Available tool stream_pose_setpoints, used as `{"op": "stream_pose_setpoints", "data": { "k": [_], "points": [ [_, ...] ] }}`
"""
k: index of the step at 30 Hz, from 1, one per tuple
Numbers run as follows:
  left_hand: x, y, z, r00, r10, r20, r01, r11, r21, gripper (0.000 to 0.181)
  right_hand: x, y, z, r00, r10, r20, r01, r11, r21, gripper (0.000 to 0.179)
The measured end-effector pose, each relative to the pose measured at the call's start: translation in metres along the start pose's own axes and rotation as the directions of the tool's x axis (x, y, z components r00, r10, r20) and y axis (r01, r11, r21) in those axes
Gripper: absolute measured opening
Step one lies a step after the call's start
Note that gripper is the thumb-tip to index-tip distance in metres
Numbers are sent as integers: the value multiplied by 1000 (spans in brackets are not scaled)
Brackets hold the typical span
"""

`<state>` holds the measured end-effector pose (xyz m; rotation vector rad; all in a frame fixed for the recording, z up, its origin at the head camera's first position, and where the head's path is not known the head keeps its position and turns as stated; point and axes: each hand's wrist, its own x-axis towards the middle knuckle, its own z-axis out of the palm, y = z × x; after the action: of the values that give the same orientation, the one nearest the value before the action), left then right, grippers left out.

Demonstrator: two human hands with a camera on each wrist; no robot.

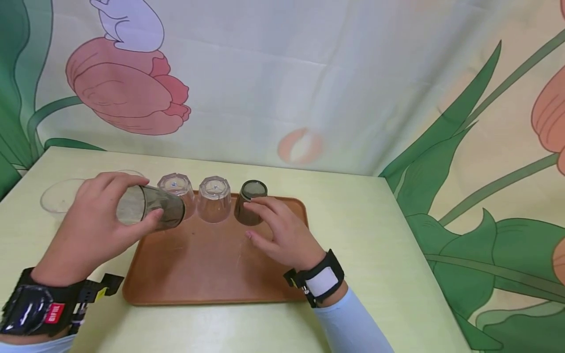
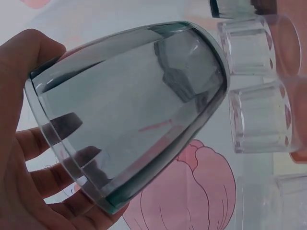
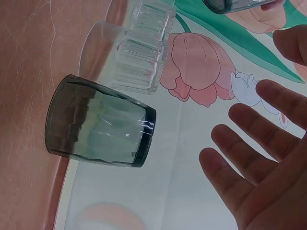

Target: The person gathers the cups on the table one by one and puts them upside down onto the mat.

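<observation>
My left hand (image 1: pixel 94 218) grips a smoky grey glass (image 1: pixel 164 208) near its rim, thumb on one side and fingers on the other. The glass is tilted on its side above the tray's left back corner, base pointing right; the left wrist view shows it empty. A second smoky glass (image 3: pixel 103 124) stands upside down at the back of the brown tray (image 1: pixel 190 269). Beside it, my right hand (image 1: pixel 284 233) has its fingers spread, and in the right wrist view a gap shows between fingertips and glass. Two clear faceted glasses (image 1: pixel 214 201) stand upside down left of that one.
Further left on the pale table (image 1: pixel 353 235) are clear glass vessels (image 1: pixel 55 196), partly hidden behind my left hand. A printed curtain (image 1: pixel 247 88) with flowers hangs along the table's back edge and right side.
</observation>
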<state>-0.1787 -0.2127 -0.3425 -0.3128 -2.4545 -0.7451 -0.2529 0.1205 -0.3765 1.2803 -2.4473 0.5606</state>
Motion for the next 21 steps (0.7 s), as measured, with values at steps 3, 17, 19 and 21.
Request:
{"op": "stream_pose_setpoints", "data": {
  "k": [3, 17, 19, 21],
  "points": [
    [0, 4, 1, 1000, 9, -3, -9, 1000, -16, 56, 0, 0, 0, 1000, -1, 3, 1, 1000, -4, 51],
    [1, 21, 8, 1000, 27, 3, -27, 996, -86, 58, 1, -1, -2, 1000, -2, 0, 2, 1000, 3, 54],
    [1, 23, 10, 999, 33, 4, -33, 995, -89, 59, 0, -1, -2, 1000, -4, -2, 4, 1000, 1, 54],
    [1, 26, 11, 999, 41, 3, -41, 995, -93, 59, 0, -2, -2, 1000, -7, -2, 7, 1000, 2, 55]
  ]
}}
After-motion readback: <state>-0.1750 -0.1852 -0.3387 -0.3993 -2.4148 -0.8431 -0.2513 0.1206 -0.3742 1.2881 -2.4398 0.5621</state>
